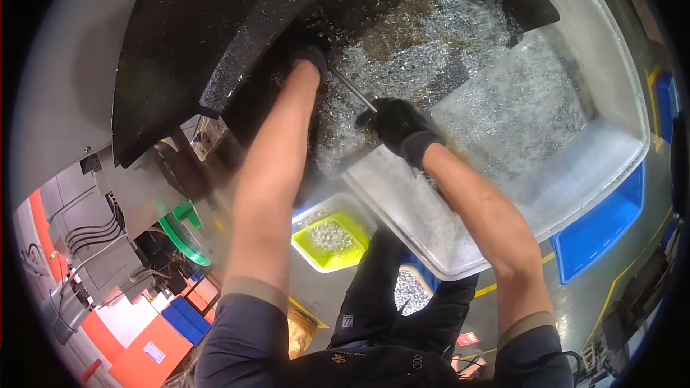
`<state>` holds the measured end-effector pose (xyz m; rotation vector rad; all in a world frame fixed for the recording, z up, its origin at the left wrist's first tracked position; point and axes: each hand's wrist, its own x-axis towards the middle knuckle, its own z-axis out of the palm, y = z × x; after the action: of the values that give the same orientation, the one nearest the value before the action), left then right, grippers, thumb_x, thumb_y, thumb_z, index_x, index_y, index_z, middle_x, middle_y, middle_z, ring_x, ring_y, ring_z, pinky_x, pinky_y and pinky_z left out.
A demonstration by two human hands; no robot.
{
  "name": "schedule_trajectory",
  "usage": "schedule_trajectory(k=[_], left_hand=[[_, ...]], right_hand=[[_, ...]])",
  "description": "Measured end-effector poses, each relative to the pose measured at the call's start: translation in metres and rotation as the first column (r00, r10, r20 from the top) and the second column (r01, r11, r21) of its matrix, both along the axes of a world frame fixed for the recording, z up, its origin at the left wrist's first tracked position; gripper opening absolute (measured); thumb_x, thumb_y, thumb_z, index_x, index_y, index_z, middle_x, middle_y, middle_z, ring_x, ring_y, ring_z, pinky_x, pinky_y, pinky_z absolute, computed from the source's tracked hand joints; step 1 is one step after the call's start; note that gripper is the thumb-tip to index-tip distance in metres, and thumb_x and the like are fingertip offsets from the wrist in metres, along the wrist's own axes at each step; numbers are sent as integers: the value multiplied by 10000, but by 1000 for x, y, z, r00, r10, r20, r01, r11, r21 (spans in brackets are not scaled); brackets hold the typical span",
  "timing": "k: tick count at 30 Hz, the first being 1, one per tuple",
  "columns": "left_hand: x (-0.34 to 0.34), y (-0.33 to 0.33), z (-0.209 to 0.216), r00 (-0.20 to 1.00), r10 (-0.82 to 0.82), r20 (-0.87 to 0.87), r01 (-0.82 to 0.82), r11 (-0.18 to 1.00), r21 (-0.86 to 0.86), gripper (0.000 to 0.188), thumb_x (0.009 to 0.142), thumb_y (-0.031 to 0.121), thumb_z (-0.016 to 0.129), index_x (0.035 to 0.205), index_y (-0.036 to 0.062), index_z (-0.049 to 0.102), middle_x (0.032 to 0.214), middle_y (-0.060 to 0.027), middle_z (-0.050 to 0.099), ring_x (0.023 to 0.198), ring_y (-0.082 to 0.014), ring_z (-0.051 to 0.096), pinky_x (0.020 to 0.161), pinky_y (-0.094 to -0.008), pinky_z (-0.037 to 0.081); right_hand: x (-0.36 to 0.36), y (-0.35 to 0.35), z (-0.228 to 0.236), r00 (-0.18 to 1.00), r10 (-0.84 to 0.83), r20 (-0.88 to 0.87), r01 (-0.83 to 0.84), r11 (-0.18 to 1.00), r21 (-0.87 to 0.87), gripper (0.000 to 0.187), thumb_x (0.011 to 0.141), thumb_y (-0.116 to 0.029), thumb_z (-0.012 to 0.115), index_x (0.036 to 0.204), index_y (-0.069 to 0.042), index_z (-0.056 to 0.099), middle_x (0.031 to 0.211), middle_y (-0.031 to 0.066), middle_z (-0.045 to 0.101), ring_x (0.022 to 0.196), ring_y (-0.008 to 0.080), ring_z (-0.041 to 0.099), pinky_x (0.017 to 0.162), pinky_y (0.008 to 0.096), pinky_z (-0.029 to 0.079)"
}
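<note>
My right hand point(401, 126), in a black glove, is closed around the lower end of a thin metal rod point(352, 89). From there the rod slants up and left toward my left hand point(310, 56), which wears a dark glove and reaches into shadow. Its fingers are lost in the dark, so their grip does not show. Shiny metal chips point(445, 43) lie heaped beneath and beyond both hands, with brownish patches among them. More fine chips fill a large whitish bin point(611, 65) on the right, under my right forearm.
A black metal guard point(180, 43) with sharp corners curves over the upper left. Below the bin sit a yellow-green basket point(348, 226) holding chips and a blue tub point(604, 223). Machine parts and a green piece point(180, 233) stand at the lower left.
</note>
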<state>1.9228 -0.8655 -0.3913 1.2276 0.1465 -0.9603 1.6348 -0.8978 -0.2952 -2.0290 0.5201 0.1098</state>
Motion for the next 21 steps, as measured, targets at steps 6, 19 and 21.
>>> schedule_trajectory(k=[6,19,21], left_hand=[[48,42,-10,989,-121,83,110,986,127,400,1005,312,335,1343,148,476,1188,-85,573,1054,-224,535,914,-339,447],[-113,70,83,984,3,-175,-11,999,-49,444,998,441,396,1254,118,560,1107,-58,625,902,-168,604,770,-279,508],[-137,48,104,985,-103,-135,110,993,44,439,964,502,443,1147,134,597,890,-24,620,590,-151,563,468,-280,468]], right_hand=[[-5,45,0,973,95,211,-115,990,87,270,881,-141,506,965,-194,757,945,139,698,845,269,670,769,368,524],[-112,95,4,901,87,426,-56,995,-85,115,868,-35,526,926,51,575,841,156,646,722,208,612,669,323,515],[-143,100,-33,866,-497,-51,466,767,441,94,867,-22,517,938,22,559,843,147,635,666,207,576,662,321,517]])
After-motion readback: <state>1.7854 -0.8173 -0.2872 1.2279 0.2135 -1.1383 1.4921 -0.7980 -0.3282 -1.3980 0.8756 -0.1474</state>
